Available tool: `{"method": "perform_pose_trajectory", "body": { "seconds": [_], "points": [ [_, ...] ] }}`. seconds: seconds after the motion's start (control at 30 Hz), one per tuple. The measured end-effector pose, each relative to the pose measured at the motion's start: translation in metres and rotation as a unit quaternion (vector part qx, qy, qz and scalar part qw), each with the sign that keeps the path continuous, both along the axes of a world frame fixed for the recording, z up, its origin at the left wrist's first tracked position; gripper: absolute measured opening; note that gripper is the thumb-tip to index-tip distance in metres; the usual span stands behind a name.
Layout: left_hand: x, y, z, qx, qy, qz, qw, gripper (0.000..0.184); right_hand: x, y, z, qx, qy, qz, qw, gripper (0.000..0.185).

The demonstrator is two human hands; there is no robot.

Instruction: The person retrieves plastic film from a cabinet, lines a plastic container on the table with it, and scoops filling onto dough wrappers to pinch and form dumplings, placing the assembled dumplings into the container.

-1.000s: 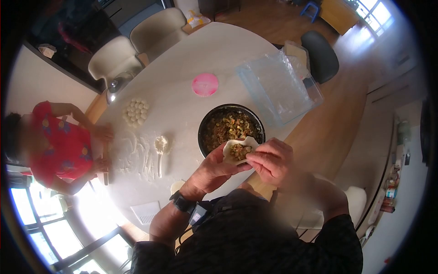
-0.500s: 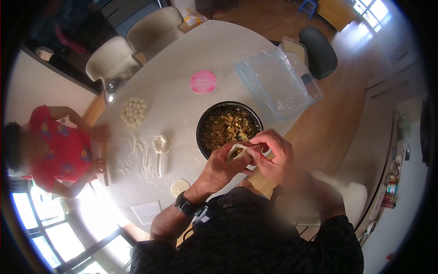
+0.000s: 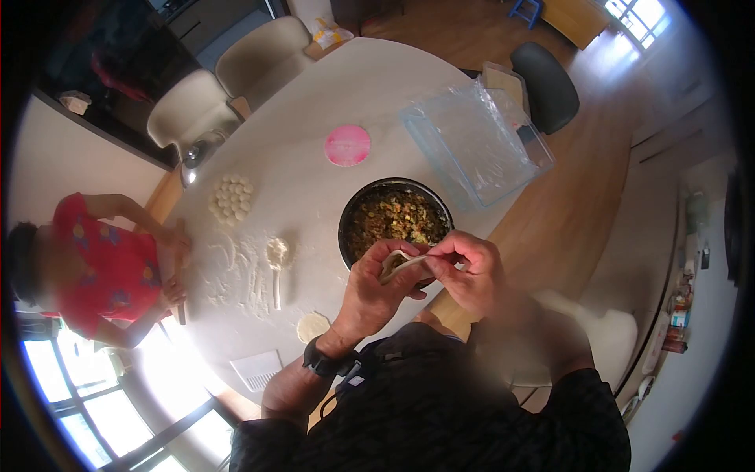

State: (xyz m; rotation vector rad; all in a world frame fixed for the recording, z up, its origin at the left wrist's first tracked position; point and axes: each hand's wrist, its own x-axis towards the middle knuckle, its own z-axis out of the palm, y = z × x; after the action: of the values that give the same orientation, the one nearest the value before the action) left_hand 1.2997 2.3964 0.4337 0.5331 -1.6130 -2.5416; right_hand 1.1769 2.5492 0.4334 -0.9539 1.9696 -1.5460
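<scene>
Over the near rim of the black bowl (image 3: 344,228), I have the left hand (image 3: 373,297) and right hand (image 3: 473,271) pinching the dough wrapper (image 3: 391,267), folded over now, spread open a second ago

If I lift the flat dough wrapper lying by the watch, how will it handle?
The flat dough wrapper will probably be floppy: the folded wrapper between the left hand and right hand curves under their grip. It looks thin, so it is likely light and could stretch or tear if tugged. Lying flat, it seems unlikely to roll.
</scene>
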Motion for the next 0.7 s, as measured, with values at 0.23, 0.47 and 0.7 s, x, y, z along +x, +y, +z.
{"method": "perform_pose_trajectory", "body": {
  "seconds": [0.23,0.47,0.7],
  "points": [
    [-0.001,0.001,-0.011,-0.033,0.012,0.036,0.999,0.021,-0.006,-0.003,0.003,-0.049,0.084,0.028,0.995,0.013],
    [0.001,-0.022,-0.011,0.222,0.015,0.041,0.974,0.017,-0.003,0.014,-0.019,-0.113,-0.086,0.063,0.988,0.068],
    [0.002,-0.022,-0.013,0.241,0.024,0.022,0.970,0.018,0.012,0.013,-0.026,-0.156,-0.227,0.051,0.960,0.045]
  ]
}}
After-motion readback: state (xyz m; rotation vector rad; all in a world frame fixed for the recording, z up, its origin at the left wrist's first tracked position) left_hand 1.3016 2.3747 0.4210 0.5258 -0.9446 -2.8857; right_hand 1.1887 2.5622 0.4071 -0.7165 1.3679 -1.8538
